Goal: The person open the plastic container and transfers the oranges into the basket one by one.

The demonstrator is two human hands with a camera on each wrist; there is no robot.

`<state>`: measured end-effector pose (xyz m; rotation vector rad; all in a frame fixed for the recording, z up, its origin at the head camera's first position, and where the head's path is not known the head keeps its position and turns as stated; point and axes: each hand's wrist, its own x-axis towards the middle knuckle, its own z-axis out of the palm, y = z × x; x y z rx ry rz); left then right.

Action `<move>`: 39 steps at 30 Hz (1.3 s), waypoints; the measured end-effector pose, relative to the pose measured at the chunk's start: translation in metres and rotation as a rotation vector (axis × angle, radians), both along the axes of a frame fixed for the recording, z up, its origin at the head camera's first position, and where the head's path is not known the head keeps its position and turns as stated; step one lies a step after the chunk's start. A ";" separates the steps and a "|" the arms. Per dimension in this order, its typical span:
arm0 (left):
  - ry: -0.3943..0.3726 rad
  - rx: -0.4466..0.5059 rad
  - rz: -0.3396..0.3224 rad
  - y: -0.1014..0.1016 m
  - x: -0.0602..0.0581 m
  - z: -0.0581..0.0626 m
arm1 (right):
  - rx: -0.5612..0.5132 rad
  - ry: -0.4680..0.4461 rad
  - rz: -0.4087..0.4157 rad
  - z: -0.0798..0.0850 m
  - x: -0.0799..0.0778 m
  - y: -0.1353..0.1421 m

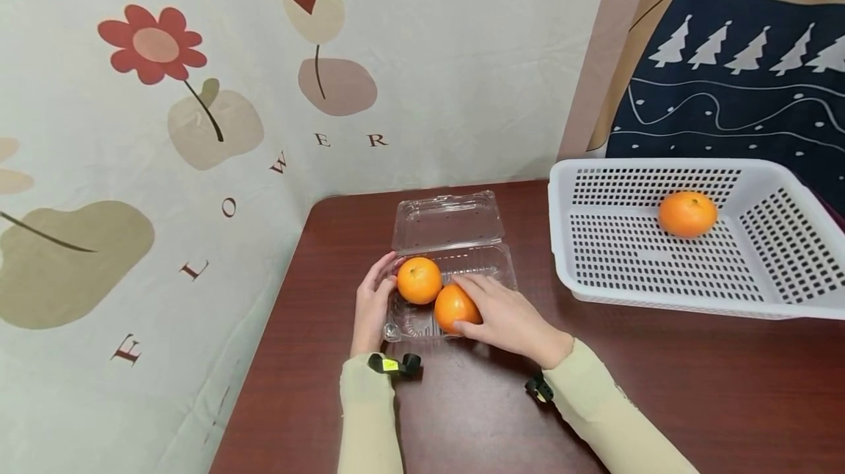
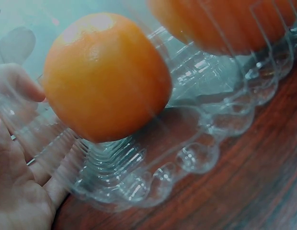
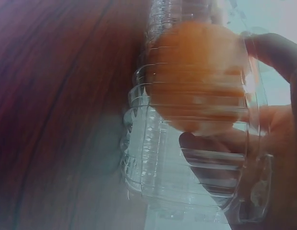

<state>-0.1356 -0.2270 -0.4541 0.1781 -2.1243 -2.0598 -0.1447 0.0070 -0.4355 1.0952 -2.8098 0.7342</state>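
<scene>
A clear plastic clamshell container lies on the table with its lid folded back, away from me. Two oranges are inside it. My left hand holds the container's left wall, thumb beside the left orange. Through the plastic in the left wrist view, that orange sits near the thumb. My right hand grips the other orange at the container's near side, fingers over it and thumb on its near side. In the right wrist view, this orange appears through the clear wall.
To the right stands a white perforated basket with one orange in it. A brown wooden table carries everything. Behind and left hangs a light cloth printed with flowers; a dark cloth with trees hangs behind the basket.
</scene>
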 end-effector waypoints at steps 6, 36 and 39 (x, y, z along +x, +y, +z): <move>0.005 0.004 0.006 -0.001 -0.001 -0.004 | -0.032 0.002 -0.001 0.001 -0.001 0.000; 0.008 -0.023 -0.001 0.000 0.000 0.001 | -0.061 0.033 0.153 0.003 -0.003 0.004; 0.007 -0.018 -0.004 0.000 0.000 0.001 | -0.040 0.024 0.130 0.002 -0.002 0.004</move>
